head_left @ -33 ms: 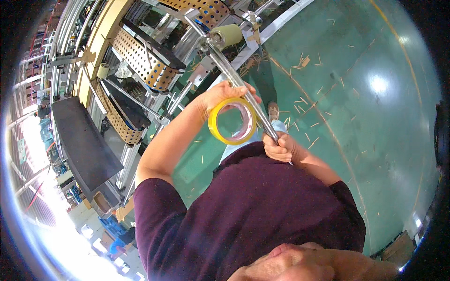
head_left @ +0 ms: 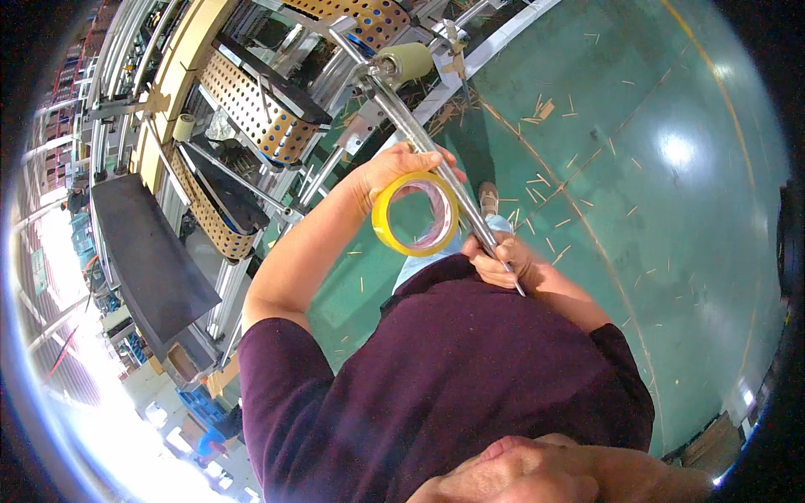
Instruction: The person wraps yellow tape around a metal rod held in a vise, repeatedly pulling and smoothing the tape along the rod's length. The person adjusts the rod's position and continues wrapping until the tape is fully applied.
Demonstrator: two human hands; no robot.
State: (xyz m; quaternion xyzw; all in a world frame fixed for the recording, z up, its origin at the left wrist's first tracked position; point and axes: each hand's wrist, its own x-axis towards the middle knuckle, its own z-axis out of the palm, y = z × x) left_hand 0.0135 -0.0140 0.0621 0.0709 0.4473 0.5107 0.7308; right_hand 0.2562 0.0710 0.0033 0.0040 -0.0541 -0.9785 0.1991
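A long metal bar (head_left: 406, 121) runs slantwise from the machine toward my body. My left hand (head_left: 392, 169) is closed around its middle, with the thumb across the top. A roll of yellow packing tape (head_left: 383, 216) sits against that hand, its open ring facing up; how it is held there is hidden. At the bar's near end, by the hem of my dark shirt, my right hand (head_left: 505, 258) wraps round the metal. A thin pointed rod tip (head_left: 518, 287) sticks out past its fingers; I cannot tell whether it is part of the bar.
A pale roller (head_left: 406, 64) is at the bar's far end. Machinery with perforated tan covers (head_left: 262, 107) and a dark sloping panel (head_left: 155, 260) fills the left. Thin wooden sticks (head_left: 537, 189) lie scattered over the green floor (head_left: 671, 243).
The fingers of my right hand have shifted and loosened a little on the bar's near end, and more of the thin rod tip shows. My left hand and the tape have hardly moved.
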